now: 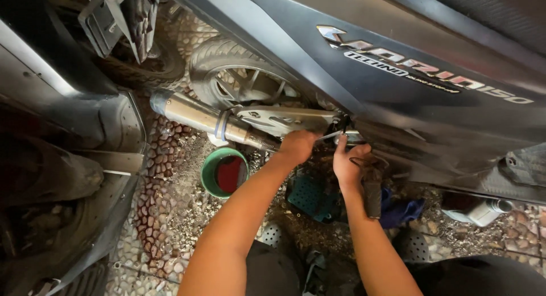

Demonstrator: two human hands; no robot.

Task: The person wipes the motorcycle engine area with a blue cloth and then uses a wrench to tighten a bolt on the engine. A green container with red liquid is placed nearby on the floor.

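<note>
I look down at the side of a dark grey scooter [398, 79]. My left hand [297, 146] is closed around something under the body panel, just right of the silver exhaust pipe [199, 115]; what it grips is hidden by the fingers. My right hand [348, 159] is beside it, fingers pinched on a thin metal tool or rod [335, 135] that points left toward the engine area. The rear wheel [239, 82] with its alloy spokes sits behind the exhaust.
A green bowl with red inside [224, 172] stands on the pebbled floor below the exhaust. A teal pedal or mat [310, 196], a blue rag [401, 210] and a silver can [483, 210] lie under the scooter. Another vehicle's grey panel [68, 131] fills the left.
</note>
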